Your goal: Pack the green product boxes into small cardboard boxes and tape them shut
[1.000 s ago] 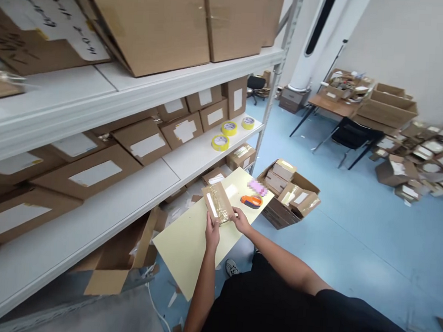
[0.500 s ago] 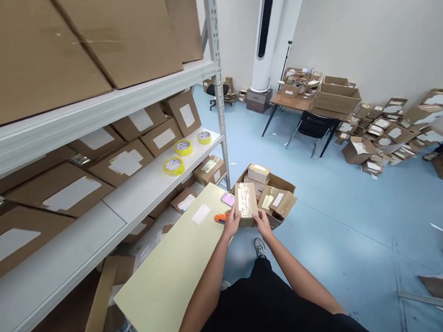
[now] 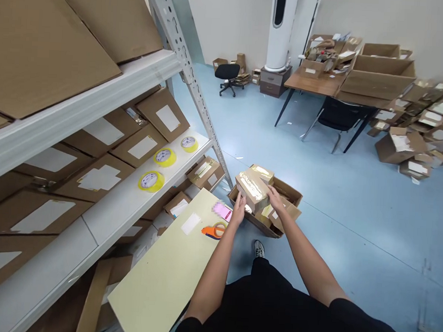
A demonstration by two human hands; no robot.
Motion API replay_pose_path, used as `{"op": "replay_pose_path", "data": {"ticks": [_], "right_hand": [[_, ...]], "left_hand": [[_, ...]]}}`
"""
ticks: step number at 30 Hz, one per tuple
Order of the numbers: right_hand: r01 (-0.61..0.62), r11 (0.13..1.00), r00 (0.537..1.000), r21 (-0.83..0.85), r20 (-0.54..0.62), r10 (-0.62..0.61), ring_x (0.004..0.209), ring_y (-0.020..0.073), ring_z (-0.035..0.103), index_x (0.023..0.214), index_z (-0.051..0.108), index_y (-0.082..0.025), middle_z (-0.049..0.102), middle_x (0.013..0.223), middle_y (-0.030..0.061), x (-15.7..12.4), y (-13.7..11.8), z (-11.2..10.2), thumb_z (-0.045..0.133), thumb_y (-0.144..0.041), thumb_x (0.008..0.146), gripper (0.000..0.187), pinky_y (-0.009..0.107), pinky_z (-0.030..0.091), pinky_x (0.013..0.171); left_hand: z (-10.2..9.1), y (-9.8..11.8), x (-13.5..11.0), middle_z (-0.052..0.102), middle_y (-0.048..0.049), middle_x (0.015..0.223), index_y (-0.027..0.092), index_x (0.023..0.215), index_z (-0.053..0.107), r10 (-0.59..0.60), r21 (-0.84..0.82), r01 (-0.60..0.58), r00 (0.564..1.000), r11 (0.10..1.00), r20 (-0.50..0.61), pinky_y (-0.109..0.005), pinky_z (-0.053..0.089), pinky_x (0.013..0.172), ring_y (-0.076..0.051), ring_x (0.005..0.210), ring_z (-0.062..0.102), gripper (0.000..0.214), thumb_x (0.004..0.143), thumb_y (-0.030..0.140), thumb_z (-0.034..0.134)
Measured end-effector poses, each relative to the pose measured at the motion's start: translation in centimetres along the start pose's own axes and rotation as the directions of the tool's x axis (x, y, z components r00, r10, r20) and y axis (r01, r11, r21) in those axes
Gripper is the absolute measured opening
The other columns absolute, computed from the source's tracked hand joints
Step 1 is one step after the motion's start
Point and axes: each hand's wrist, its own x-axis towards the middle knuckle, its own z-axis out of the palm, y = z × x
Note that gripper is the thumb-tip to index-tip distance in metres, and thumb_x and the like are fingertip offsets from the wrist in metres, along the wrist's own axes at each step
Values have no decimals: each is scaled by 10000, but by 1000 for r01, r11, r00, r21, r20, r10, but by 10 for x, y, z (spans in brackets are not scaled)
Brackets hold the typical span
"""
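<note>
A small taped cardboard box (image 3: 254, 185) is held at an angle between my two hands, above a larger open carton (image 3: 292, 190). My left hand (image 3: 238, 210) presses against its near left side. On its right edge my right hand (image 3: 275, 199) grips it. Other taped boxes lie in the carton, one small box (image 3: 263, 172) behind the held one and another (image 3: 288, 212) to the right. On the pale yellow table (image 3: 152, 276) beside my left arm are an orange tape cutter (image 3: 211, 232) with a tape roll, a pink phone-like item (image 3: 223, 212) and a white paper label (image 3: 190, 224).
A metal shelf (image 3: 87, 233) with labelled boxes and yellow tape rolls (image 3: 151, 181) runs along the left. Its upright post (image 3: 198, 103) stands near the carton. Farther back are a wooden table (image 3: 315, 83), a black chair (image 3: 341, 114) and piled boxes (image 3: 432, 117).
The held box has moved forward over the carton and turned, so its side now shows. My right hand has shifted up along its right edge. The view has swung left.
</note>
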Motion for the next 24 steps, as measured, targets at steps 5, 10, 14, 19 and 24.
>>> {"op": "replay_pose_path", "data": {"ticks": [5, 10, 14, 19, 24], "right_hand": [[78, 996, 997, 52, -20, -77, 1433, 327, 524, 1547, 509, -227, 550, 1563, 158, 46, -40, -6, 604, -506, 935, 679, 523, 443, 1176], [202, 973, 974, 114, 83, -212, 1396, 310, 568, 1494, 564, -240, 634, 1475, 139, 31, -61, 22, 612, -502, 952, 604, 525, 472, 1160], [224, 966, 953, 125, 180, -244, 1369, 301, 597, 1473, 583, -249, 649, 1462, 132, 7, -71, 55, 610, -493, 956, 572, 507, 499, 1140], [284, 951, 905, 123, 294, -309, 1366, 301, 597, 1452, 604, -249, 642, 1473, 132, -21, -82, 102, 628, -512, 938, 579, 500, 492, 1146], [373, 919, 831, 129, 394, -393, 1342, 304, 609, 1407, 647, -246, 668, 1438, 121, -65, -92, 163, 621, -501, 929, 542, 516, 490, 1139]], "left_hand": [[-48, 15, 15, 321, -108, 1727, 244, 1610, 419, -55, 105, 91, 948, 990, -313, -419, 192, 1328, -267, 1616, 251, 745, 985, 617, 580], [-86, 19, 5, 437, -106, 1667, 264, 1588, 447, -30, 63, 68, 882, 996, -470, -388, 373, 1238, -255, 1517, 443, 643, 1029, 575, 512], [-99, 20, -7, 557, -123, 1568, 236, 1509, 541, 8, 31, 9, 862, 999, -507, -393, 414, 1202, -252, 1438, 535, 575, 1039, 564, 488], [-122, 23, -34, 586, -121, 1539, 230, 1445, 603, 56, -11, -73, 850, 997, -523, -403, 426, 1193, -254, 1435, 536, 535, 1033, 556, 505], [-172, 25, -83, 578, -102, 1553, 238, 1425, 629, 87, -18, -122, 797, 992, -597, -419, 379, 1232, -280, 1469, 498, 521, 1011, 547, 559]]}}
